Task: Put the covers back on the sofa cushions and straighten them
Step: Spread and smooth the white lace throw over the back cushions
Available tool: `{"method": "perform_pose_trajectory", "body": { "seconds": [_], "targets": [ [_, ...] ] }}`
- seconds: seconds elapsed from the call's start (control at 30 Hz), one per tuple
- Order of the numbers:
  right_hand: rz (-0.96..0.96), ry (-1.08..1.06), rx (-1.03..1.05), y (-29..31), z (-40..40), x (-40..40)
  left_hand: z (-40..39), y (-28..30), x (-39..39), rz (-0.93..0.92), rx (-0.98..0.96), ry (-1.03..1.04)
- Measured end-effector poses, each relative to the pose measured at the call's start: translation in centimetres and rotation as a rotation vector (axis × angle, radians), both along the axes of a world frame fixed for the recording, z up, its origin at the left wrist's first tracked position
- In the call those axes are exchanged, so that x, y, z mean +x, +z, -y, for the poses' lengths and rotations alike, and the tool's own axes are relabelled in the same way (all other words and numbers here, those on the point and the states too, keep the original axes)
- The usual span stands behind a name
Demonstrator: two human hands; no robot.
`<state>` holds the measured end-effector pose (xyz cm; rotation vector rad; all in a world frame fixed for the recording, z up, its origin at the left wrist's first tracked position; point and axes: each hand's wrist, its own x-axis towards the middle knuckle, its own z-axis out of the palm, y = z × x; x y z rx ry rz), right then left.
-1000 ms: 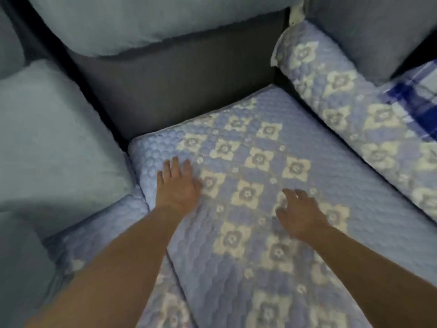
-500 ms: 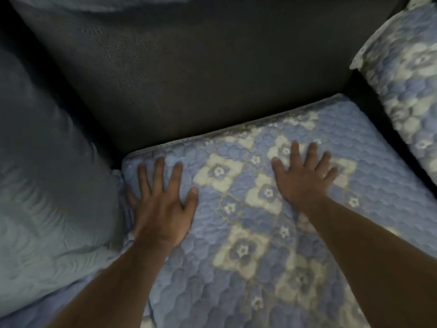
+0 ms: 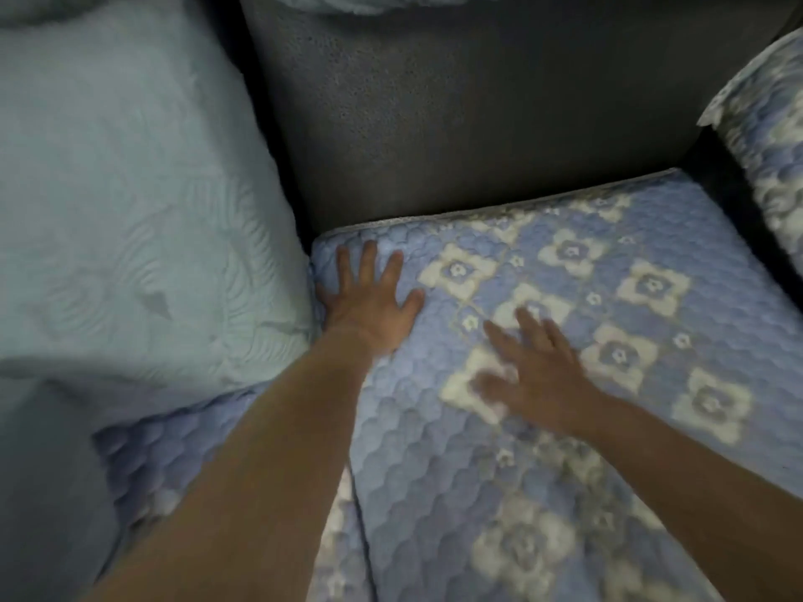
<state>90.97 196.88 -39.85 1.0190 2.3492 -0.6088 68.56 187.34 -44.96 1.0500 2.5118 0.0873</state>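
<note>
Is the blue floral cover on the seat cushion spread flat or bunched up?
Spread flat: the blue floral cover lies smooth to the cushion's back edge, without visible folds.

A home living room, seen from above a dark grey upholstered sofa. A blue quilted floral seat cushion fills the frame from the centre to 5 o'clock; a pale embossed pillow lies at 9 o'clock.

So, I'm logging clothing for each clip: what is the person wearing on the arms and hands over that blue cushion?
Nothing shows: both forearms are bare to the frame edge. The left hand and right hand have no gloves, rings or watch that I can see, though the right is blurred.
</note>
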Motion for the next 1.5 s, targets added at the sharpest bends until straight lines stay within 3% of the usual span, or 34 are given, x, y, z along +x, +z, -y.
{"method": "perform_pose_trajectory", "body": {
  "seconds": [0.1, 0.17, 0.23, 0.33, 0.4, 0.5, 0.57, 0.7, 0.77, 0.83, 0.9, 1.07, 1.13, 1.23, 1.3, 1.4, 1.5],
  "targets": [
    [0.057, 0.049, -0.055, 1.7, 5.5, 4.3, 2.7, 2.8, 2.3, 0.012, -0.072, 0.019],
    [0.074, -0.043, -0.051, 2.5, 7.2, 5.2, 7.8, 3.4, 7.0, -0.012, 0.087, 0.020],
    [0.059, -0.104, -0.074, 3.7, 10.2, 5.0, 16.3, 3.0, 13.2, 0.028, 0.190, 0.031],
    [-0.137, -0.056, -0.059, 5.5, 18.6, 6.7, 30.9, 3.1, 24.5, 0.002, 0.028, -0.047],
    [-0.188, -0.070, -0.218, 5.3, 25.3, 9.2, 37.1, 3.3, 29.8, -0.002, -0.014, -0.230],
    [-0.140, -0.304, -0.532, 4.0, 35.1, 14.7, 41.2, 3.9, 32.8, -0.009, -0.022, -0.349],
    [-0.163, -0.530, -0.567, 3.3, 39.8, 17.4, 42.7, 5.2, 32.7, -0.032, -0.031, -0.225],
    [-0.101, -0.752, -0.446, 2.2, 43.8, 17.2, 48.0, 6.3, 29.7, -0.010, -0.169, 0.334],
    [-0.034, -0.770, -0.457, 0.7, 42.7, 16.7, 51.6, 6.2, 28.4, 0.088, -0.247, 0.293],
    [0.070, -0.727, -0.562, -0.3, 40.2, 15.8, 53.3, 5.9, 27.2, 0.239, -0.325, 0.187],
    [0.116, -0.651, -0.615, -0.2, 39.2, 15.1, 52.9, 5.6, 25.4, 0.338, -0.386, 0.217],
    [0.355, -0.188, -0.273, 1.6, 42.8, 13.9, 51.5, 6.2, 24.1, 0.604, -0.373, 0.300],
    [0.235, -0.219, -0.233, 5.9, 44.9, 9.8, 53.2, 8.8, 24.0, 0.641, -0.233, 0.322],
    [-0.316, -0.622, -0.111, 13.8, 46.2, 2.8, 56.8, 14.9, 22.2, 0.533, 0.075, 0.482],
    [-0.536, -0.779, -0.002, 17.9, 47.7, -1.8, 60.9, 20.4, 19.5, 0.421, 0.292, 0.727],
    [-0.423, -0.673, -0.011, 21.9, 51.8, -7.7, 69.2, 27.5, 12.2, 0.145, 0.442, 0.948],
    [-0.294, -0.477, 0.062, 24.6, 54.9, -12.9, 76.0, 31.1, 2.2, -0.106, 0.447, 1.000]
  ]
}}
